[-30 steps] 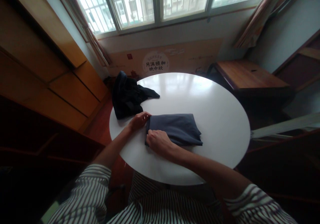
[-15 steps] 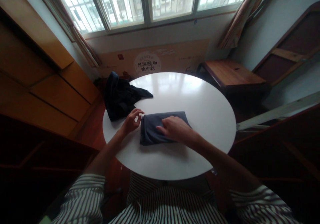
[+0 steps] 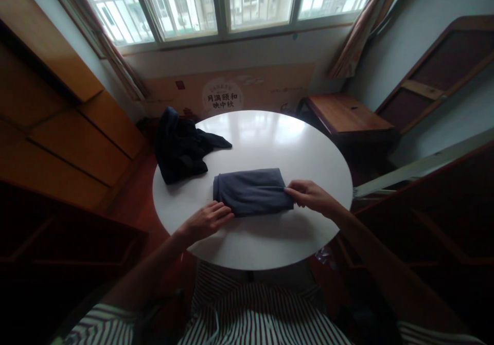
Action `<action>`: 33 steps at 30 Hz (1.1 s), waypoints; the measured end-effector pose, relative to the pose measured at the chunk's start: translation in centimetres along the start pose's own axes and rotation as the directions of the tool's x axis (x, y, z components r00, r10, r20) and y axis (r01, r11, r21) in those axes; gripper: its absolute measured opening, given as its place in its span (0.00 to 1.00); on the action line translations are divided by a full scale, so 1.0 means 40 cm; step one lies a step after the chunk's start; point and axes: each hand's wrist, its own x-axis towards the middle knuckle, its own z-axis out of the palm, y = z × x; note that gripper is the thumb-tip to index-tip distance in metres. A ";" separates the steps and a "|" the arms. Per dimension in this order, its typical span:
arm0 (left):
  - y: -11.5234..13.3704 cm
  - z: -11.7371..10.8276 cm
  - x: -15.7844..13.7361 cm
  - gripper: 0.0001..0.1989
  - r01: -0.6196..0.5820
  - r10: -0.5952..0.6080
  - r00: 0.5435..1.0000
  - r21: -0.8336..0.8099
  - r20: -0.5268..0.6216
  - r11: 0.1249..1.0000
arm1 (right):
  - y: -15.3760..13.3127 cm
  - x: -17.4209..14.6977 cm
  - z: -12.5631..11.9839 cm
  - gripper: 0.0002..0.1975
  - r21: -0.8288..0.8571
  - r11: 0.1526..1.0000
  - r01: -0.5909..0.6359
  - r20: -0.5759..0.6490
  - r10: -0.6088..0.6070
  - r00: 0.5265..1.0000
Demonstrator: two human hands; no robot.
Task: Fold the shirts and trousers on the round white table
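Observation:
A grey-blue garment (image 3: 252,193), folded into a flat rectangle, lies on the round white table (image 3: 262,244). My left hand (image 3: 208,219) rests at its near left corner, fingers laid side by side over the edge and the thumb out of sight. At the opposite end, my right hand (image 3: 311,196) pinches the right edge between thumb and fingertips, and creases run from there across the cloth. What kind of garment it is, I cannot tell.
Crumpled dark clothing (image 3: 183,147) lies at the table's far left and hangs over the rim. Beyond the table stand a low wooden stool or small table (image 3: 343,112) and a printed panel (image 3: 266,85) below the window. Wooden cabinets (image 3: 77,134) line the left side.
My left hand has come from the garment's far left corner to its near left corner. My right hand has slid from the garment's top to its right edge and now pinches it.

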 end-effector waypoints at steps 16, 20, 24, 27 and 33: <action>-0.039 -0.029 0.095 0.12 0.253 -0.270 0.963 -0.323 -0.008 0.912 | 0.007 0.160 -0.036 0.26 -0.071 0.994 -0.088 -0.064 0.083 0.994; 0.002 0.003 0.139 0.18 0.146 -0.144 0.989 -0.224 0.025 0.963 | -0.017 0.217 -0.028 0.25 -0.111 0.986 -0.123 -0.014 0.123 0.992; 0.073 0.066 0.181 0.19 0.106 -0.107 0.994 -0.091 -0.007 0.990 | -0.029 0.246 -0.015 0.17 -0.105 0.988 -0.113 -0.152 0.096 0.984; 0.093 0.091 0.213 0.14 0.098 -0.098 0.995 0.008 -0.008 0.995 | -0.028 0.260 -0.017 0.13 -0.086 0.991 -0.105 -0.177 0.089 0.980; 0.093 0.107 0.222 0.12 -0.035 0.039 0.998 0.081 -0.041 0.996 | -0.013 0.294 -0.020 0.15 -0.183 0.978 -0.097 -0.296 0.040 0.954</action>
